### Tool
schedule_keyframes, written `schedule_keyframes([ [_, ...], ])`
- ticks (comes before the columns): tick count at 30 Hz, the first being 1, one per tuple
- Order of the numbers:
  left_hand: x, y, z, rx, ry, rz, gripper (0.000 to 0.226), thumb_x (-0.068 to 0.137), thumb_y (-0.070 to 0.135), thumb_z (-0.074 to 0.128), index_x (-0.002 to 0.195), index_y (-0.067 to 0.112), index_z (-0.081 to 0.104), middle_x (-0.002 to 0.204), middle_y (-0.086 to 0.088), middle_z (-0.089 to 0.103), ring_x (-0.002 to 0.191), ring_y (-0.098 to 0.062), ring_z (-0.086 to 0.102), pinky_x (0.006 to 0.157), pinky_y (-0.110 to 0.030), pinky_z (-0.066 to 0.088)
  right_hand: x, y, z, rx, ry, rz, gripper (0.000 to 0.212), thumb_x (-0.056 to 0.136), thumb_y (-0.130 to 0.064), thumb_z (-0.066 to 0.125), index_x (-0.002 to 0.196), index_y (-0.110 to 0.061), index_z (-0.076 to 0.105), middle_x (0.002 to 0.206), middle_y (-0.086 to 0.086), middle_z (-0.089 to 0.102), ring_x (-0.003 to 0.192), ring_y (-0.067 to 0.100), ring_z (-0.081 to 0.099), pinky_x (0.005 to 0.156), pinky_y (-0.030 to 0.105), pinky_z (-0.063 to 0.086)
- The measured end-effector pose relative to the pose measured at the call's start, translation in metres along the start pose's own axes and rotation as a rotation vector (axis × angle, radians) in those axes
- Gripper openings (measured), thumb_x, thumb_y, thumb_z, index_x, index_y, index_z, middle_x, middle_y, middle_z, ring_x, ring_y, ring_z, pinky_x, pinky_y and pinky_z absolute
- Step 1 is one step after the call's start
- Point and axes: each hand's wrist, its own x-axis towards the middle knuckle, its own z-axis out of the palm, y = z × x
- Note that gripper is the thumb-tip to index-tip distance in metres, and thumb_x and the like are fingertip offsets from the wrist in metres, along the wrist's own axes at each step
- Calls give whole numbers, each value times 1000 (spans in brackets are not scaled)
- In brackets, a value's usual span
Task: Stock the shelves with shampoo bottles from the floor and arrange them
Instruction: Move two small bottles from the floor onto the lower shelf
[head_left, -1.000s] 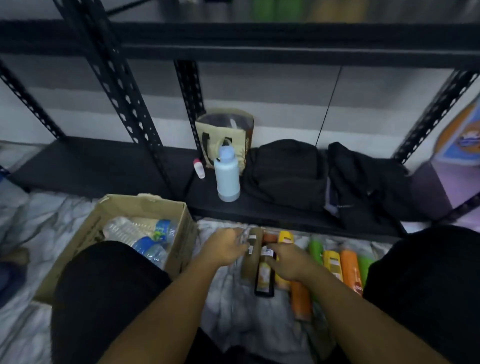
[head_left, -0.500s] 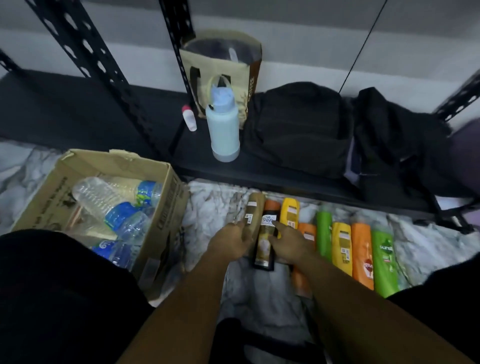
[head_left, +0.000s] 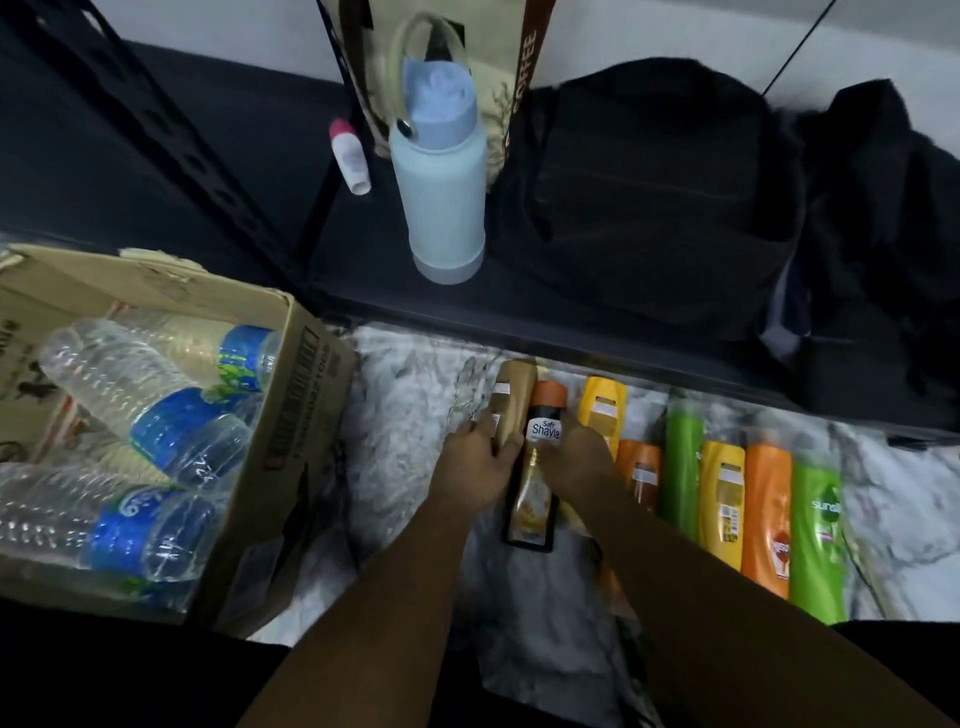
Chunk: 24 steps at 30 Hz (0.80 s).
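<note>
Several shampoo bottles lie in a row on the marble floor (head_left: 405, 441) in front of the black bottom shelf (head_left: 597, 306). My left hand (head_left: 475, 467) grips a brown-gold bottle (head_left: 511, 395) at the row's left end. Beside it lies a dark bottle with an orange cap (head_left: 537, 483), labelled Shavia. My right hand (head_left: 579, 462) curls against that bottle's right side and covers part of a yellow bottle (head_left: 602, 402). Further right lie an orange bottle (head_left: 641, 473), a green bottle (head_left: 683, 457), another yellow bottle (head_left: 722, 499), another orange bottle (head_left: 766, 514) and a green Sunsilk bottle (head_left: 821, 540).
A cardboard box (head_left: 291, 415) of plastic water bottles (head_left: 171, 431) stands on the floor at the left. On the bottom shelf stand a pale blue flask (head_left: 441, 171), a small white roll-on (head_left: 350, 156), a paper bag (head_left: 498, 57) and black bags (head_left: 665, 171). A perforated black upright (head_left: 171, 135) rises left.
The view has dropped and closed in on the floor. Both hands have settled lower on the brown-gold bottle and the dark Shavia bottle; the bottles have hardly moved.
</note>
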Motion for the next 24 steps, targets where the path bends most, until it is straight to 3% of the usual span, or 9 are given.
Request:
schedule_keyframes([
  [5, 10, -2, -2, -176, -30, -76, 50, 100, 58, 53, 129, 18, 60, 99, -8, 71, 94, -26, 68, 81, -35, 54, 16, -1, 7, 12, -33, 42, 49, 96, -28, 64, 140, -18, 46, 118, 11, 68, 106, 32, 66, 84, 34, 50],
  [11, 8, -10, -3, -315, -75, -172, 39, 92, 50, 71, 111, 16, 68, 92, 0, 71, 80, -12, 65, 66, -24, 47, 12, -4, 18, 65, -36, 96, 60, 93, -34, 64, 146, -27, 37, 121, 7, 65, 107, 32, 65, 91, 46, 54],
  [16, 0, -27, -10, -516, -144, -262, 28, 90, 33, 79, 111, 17, 73, 102, -4, 78, 92, -20, 74, 87, -38, 60, 2, -1, 32, 182, -55, 106, 73, 80, -23, 77, 143, -18, 41, 125, 12, 58, 110, 33, 60, 86, 37, 52],
  [18, -5, -30, -17, -603, -145, -300, 21, 89, 25, 80, 108, 17, 74, 101, -6, 79, 88, -19, 76, 77, -33, 61, 2, 1, 37, 203, -98, 133, 78, 64, -29, 84, 134, -18, 51, 119, 9, 62, 108, 32, 63, 91, 40, 54],
  [20, -9, -27, -28, -646, -138, -324, 21, 88, 17, 78, 108, 15, 74, 97, -7, 79, 81, -16, 76, 62, -23, 56, 5, 2, 41, 292, -155, 152, 69, 49, -32, 81, 115, -20, 65, 104, 4, 71, 97, 27, 69, 89, 47, 59],
  [22, -12, -22, -39, -684, -114, -338, 20, 85, 7, 75, 104, 13, 75, 89, -6, 78, 67, -10, 74, 51, -17, 52, 5, 0, 40, 397, -182, 142, 58, 52, -24, 84, 108, -19, 70, 95, 3, 75, 89, 24, 72, 86, 49, 60],
  [24, -15, -14, -50, -704, -83, -328, 22, 82, 1, 70, 99, 14, 74, 82, -1, 76, 64, -9, 71, 51, -18, 51, -3, -12, 28, 467, -185, 119, 55, 63, -13, 86, 114, -21, 66, 99, 2, 75, 92, 22, 71, 87, 48, 59],
])
